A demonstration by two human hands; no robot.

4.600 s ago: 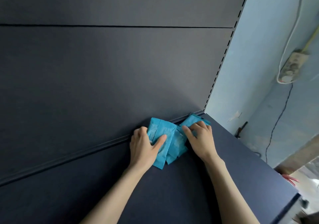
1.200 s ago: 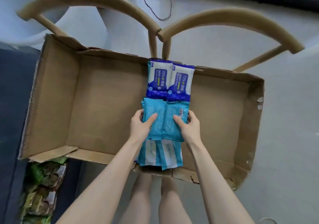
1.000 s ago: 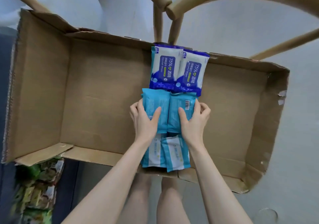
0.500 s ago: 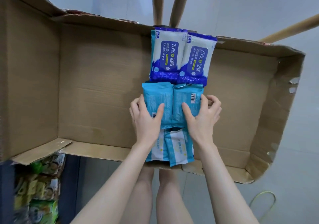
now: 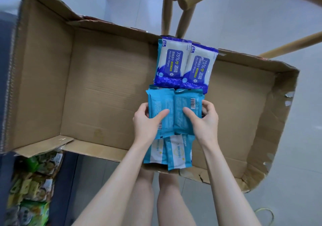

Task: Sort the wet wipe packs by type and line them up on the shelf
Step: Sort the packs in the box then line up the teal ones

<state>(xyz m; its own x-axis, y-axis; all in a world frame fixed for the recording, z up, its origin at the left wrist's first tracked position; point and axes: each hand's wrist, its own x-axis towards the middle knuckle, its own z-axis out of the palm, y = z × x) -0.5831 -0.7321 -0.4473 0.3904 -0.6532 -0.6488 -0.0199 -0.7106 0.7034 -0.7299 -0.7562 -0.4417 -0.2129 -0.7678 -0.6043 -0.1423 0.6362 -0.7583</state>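
Inside an open cardboard box (image 5: 104, 89), two teal wet wipe packs lie side by side, backs up. My left hand (image 5: 148, 123) grips the left teal pack (image 5: 160, 102), thumb on top and fingers round its outer edge. The right teal pack (image 5: 187, 103), with a barcode, is gripped the same way by my right hand (image 5: 203, 121). Beyond them lie two dark blue 75% alcohol wipe packs (image 5: 183, 65). Two teal-and-white packs (image 5: 174, 150) lie nearer me, partly hidden under my hands.
The box rests on wooden chairs (image 5: 184, 0) over a pale floor. The left half and far right of the box bottom are bare cardboard. At the lower left, a dark shelf holds green snack packets (image 5: 33, 182). My legs show below the box.
I turned from the dark shelf, where I pressed teal packs into its back corner, to the box. Over the last second both hands closed round the two middle teal packs.
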